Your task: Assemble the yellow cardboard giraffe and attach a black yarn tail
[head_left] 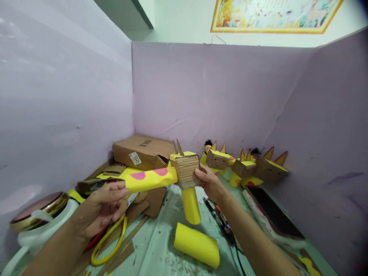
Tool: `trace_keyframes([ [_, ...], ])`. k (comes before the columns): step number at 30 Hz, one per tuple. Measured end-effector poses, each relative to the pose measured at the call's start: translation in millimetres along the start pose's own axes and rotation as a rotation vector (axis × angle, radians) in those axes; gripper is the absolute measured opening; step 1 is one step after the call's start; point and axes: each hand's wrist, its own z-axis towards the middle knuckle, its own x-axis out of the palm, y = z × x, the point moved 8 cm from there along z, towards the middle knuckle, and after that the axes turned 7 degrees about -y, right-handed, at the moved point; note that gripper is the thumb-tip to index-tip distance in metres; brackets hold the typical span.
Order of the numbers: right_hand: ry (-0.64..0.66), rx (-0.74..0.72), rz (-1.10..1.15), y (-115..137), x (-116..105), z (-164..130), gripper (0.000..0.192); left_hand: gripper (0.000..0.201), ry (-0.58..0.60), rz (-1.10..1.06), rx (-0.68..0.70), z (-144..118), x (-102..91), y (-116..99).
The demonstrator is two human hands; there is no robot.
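While the left hand is pinching the spotted tube and the right hand is gripping the cardboard block mid-air w/ a leg hanging, the joint's prob weak; twisting could be snapping it.

Yellow paper roll with pink spots, level; cardboard block on upright yellow tube.

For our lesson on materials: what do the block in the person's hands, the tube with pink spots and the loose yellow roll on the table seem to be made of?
Block: corrugated cardboard, matt brown, ridged face showing.
Spotted tube: rolled yellow paper, smooth and matt; the pink spots look stuck on or painted.
Loose roll: apparently the same yellow paper, curled with an open end.
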Motion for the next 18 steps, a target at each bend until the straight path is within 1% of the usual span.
trace_keyframes([
  [1, 0.021, -0.001, 0.002, -0.7, 3.4, -0.5, 0.043, 0.033, 0.042, -0.022, -0.04, -2.3, 1.4, 2.7],
  [3, 0.048, -0.005, 0.0, -2.1, 8.3, -1.0, 0.041, 0.032, 0.073, -0.047, -0.081, -5.8, 1.6, 4.8],
  [4, 0.046, -0.01, 0.002, -2.2, 8.7, -1.1, 0.041, 0.032, 0.058, -0.05, -0.077, -6.5, -0.4, 4.1],
  [5, 0.03, -0.02, 0.003, -1.3, 7.1, -1.0, 0.041, 0.032, 0.015, -0.044, -0.048, -6.5, -4.9, 1.9],
  [7, -0.046, -0.046, -0.001, 2.9, -2.7, -1.6, 0.04, 0.034, -0.141, 0.011, 0.083, -6.0, -21.4, -6.3],
  [9, -0.163, -0.076, -0.006, 10.8, -19.7, -4.7, 0.037, 0.034, -0.364, 0.147, 0.234, -9.1, -44.8, -14.1],
  [10, -0.232, -0.09, -0.001, 15.8, -30.0, -7.7, 0.036, 0.032, -0.474, 0.247, 0.283, -12.0, -56.1, -15.8],
  [11, -0.293, -0.112, 0.021, 22.2, -40.1, -11.9, 0.034, 0.029, -0.56, 0.36, 0.302, -14.6, -65.2, -15.4],
  [12, -0.347, -0.139, 0.044, 29.4, -49.5, -17.1, 0.031, 0.026, -0.613, 0.479, 0.298, -16.3, -71.4, -13.2],
  [13, -0.41, -0.162, 0.071, 36.5, -59.4, -23.7, 0.027, 0.024, -0.623, 0.595, 0.282, -16.6, -73.8, -9.8],
  [14, -0.445, -0.196, 0.088, 44.9, -66.5, -31.1, 0.025, 0.022, -0.594, 0.702, 0.266, -15.9, -72.2, -5.4],
  [15, -0.478, -0.233, 0.097, 53.7, -72.6, -39.6, 0.022, 0.02, -0.531, 0.799, 0.257, -14.6, -66.6, -0.1],
  [16, -0.506, -0.266, 0.1, 62.2, -77.6, -48.8, 0.02, 0.017, -0.444, 0.891, 0.253, -13.4, -57.3, 6.2],
  [18, -0.554, -0.333, 0.082, 79.5, -84.9, -68.9, 0.018, 0.013, -0.309, 1.056, 0.27, -13.7, -35.7, 18.6],
])
